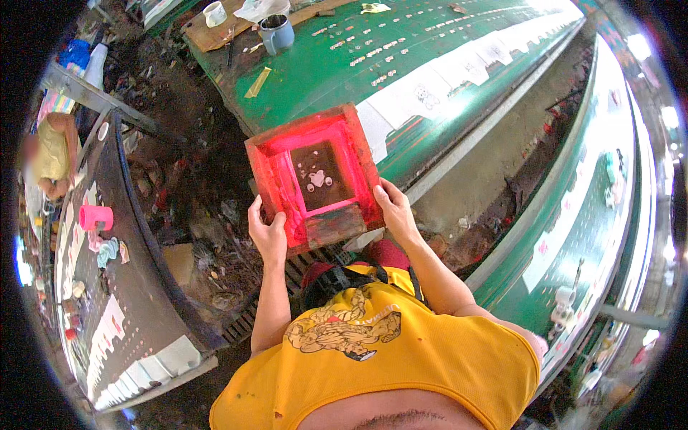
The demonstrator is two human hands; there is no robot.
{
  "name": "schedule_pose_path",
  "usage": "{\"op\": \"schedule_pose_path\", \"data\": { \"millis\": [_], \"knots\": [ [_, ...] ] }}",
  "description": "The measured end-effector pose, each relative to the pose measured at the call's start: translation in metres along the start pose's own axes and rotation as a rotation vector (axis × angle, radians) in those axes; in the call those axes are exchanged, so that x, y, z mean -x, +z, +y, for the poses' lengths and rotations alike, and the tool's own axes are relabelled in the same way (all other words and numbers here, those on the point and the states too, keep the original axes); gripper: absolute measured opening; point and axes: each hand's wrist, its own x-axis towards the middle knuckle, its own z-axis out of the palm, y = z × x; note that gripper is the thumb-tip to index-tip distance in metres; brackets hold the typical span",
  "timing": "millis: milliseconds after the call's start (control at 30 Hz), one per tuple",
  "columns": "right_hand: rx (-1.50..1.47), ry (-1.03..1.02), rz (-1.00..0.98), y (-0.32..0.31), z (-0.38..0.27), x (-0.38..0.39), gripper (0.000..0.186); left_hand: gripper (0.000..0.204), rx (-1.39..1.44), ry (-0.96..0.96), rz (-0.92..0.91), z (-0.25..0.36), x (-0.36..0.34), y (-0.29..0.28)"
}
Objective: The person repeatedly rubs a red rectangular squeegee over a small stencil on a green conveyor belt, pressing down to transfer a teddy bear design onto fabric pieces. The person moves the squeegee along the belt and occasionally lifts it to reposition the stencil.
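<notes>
In front of my body I hold a screen-printing frame [367, 161], its square wooden rim coated in red and bright pink ink. The dark mesh [332, 192] inside bears a small pale design. Across the near side of the frame lies a worn, dark wooden block [334, 225], perhaps a squeegee. My left hand [268, 231] grips the left edge near the lower corner, thumb on top. At the lower right edge, my right hand [395, 209] grips likewise. The undersides of both hands' fingers are partly hidden by the frame.
A long green table [308, 86] with a row of white pieces [412, 100] stretches ahead. On it stands a blue-grey mug [276, 36]. A dark table [154, 301] at left holds a pink cup [96, 217]; another person [56, 154] is beyond. Another green table [527, 315] is at right.
</notes>
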Motion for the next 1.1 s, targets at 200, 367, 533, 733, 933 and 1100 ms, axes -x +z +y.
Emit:
{"op": "schedule_pose_path", "data": {
  "millis": [200,367,533,733,933,1100],
  "knots": [
    [0.184,0.021,-0.035,-0.070,0.006,-0.073,0.048,0.056,0.011,0.010,0.065,0.012,0.005,0.086],
    [0.369,-0.175,-0.173,-0.105,0.009,-0.135,0.039,0.057,-0.100,0.016,0.171,-0.005,0.018,0.147],
    [0.572,-0.310,-0.341,-0.125,0.011,-0.172,0.037,0.054,-0.060,-0.054,0.252,-0.015,0.029,0.175],
    [0.542,-0.276,-0.372,-0.133,0.012,-0.172,0.039,0.054,-0.228,-0.028,0.266,-0.034,0.043,0.178],
    [0.544,-0.303,-0.231,-0.142,0.036,-0.160,0.035,0.054,-0.163,-0.105,0.239,-0.020,0.048,0.180],
    [0.483,-0.198,-0.163,-0.140,0.041,-0.161,0.033,0.052,-0.281,-0.018,0.296,-0.029,0.046,0.183]
  ]
}}
